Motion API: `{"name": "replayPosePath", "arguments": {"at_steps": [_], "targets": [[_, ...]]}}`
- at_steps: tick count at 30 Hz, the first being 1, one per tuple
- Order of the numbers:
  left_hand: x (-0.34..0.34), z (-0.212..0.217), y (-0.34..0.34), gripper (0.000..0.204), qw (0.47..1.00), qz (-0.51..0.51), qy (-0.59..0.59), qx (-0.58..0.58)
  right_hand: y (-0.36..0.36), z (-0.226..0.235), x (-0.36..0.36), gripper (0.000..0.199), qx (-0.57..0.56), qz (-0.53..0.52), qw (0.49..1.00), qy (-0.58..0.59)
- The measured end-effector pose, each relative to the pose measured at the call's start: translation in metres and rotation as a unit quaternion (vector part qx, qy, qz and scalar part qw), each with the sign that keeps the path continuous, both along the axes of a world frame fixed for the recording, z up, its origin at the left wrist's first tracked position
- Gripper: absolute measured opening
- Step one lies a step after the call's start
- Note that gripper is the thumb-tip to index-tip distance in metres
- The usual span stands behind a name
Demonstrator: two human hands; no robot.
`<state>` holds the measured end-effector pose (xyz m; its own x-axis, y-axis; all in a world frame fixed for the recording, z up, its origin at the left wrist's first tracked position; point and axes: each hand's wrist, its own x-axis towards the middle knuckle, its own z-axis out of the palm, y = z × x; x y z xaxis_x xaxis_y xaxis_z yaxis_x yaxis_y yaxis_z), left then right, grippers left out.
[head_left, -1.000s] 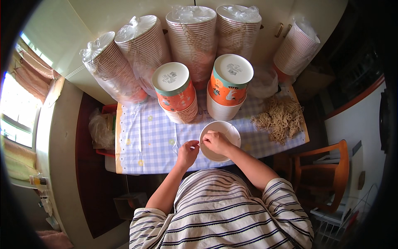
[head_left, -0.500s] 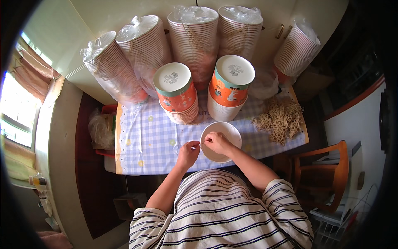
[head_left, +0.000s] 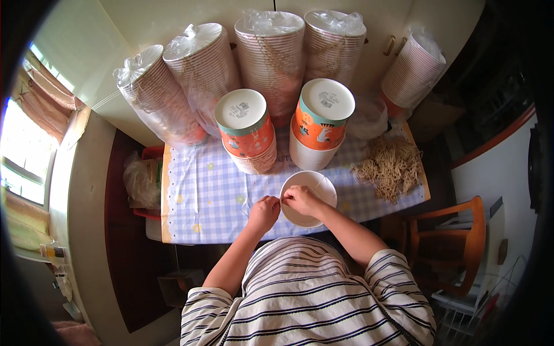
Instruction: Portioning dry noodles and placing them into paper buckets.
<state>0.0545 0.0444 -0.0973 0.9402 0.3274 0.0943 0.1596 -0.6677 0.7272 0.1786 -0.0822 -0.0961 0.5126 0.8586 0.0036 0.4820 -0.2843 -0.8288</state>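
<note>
A white paper bucket (head_left: 306,220) stands open side up at the near edge of the table, in front of me. My right hand (head_left: 300,199) reaches into it, its fingers pinched together against the inside of the left wall. Just outside that wall is my left hand (head_left: 265,212), fingers curled closed beside the rim. What either pinch holds is too small to make out. A faint thin line, perhaps cord, runs along the bucket's inner right side. Beyond it stand two stacks of upturned paper buckets, a left orange one (head_left: 248,141) and a right orange one (head_left: 316,132).
Tall bagged stacks of paper buckets (head_left: 270,63) line the back, with another bagged stack (head_left: 412,72) at far right. A heap of tan cords (head_left: 392,167) lies on the right of the checked tablecloth (head_left: 199,216). A wooden chair (head_left: 447,242) stands at right.
My left hand's fingers have closed in and turned beside the bucket's left rim. The right hand stays inside the bucket, almost unmoved.
</note>
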Motion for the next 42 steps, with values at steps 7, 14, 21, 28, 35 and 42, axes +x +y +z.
{"name": "replayPosePath", "arguments": {"at_steps": [7, 14, 21, 28, 35, 42], "targets": [[-0.023, -0.017, 0.009, 0.014, 0.958, -0.003, 0.134, -0.253, -0.018, 0.031, 0.002, 0.033, -0.077, 0.075, 0.993, 0.05], [-0.05, 0.015, -0.002, 0.009, 0.89, -0.007, 0.083, -0.449, -0.042, 0.073, -0.013, 0.07, -0.212, 0.211, 0.952, -0.059], [-0.049, 0.025, -0.005, 0.009, 0.853, 0.018, -0.032, -0.52, -0.045, 0.084, -0.009, 0.043, -0.191, 0.223, 0.951, -0.1], [-0.037, 0.026, -0.013, 0.011, 0.749, 0.008, -0.082, -0.658, -0.029, 0.113, 0.018, 0.021, -0.047, 0.188, 0.98, -0.052], [-0.038, 0.018, -0.016, 0.018, 0.793, 0.092, -0.008, -0.602, 0.008, 0.12, 0.008, 0.018, -0.021, 0.253, 0.967, 0.021], [-0.044, 0.027, -0.019, 0.018, 0.82, 0.045, -0.033, -0.57, 0.028, 0.099, 0.012, 0.022, -0.035, 0.241, 0.967, 0.07]]}}
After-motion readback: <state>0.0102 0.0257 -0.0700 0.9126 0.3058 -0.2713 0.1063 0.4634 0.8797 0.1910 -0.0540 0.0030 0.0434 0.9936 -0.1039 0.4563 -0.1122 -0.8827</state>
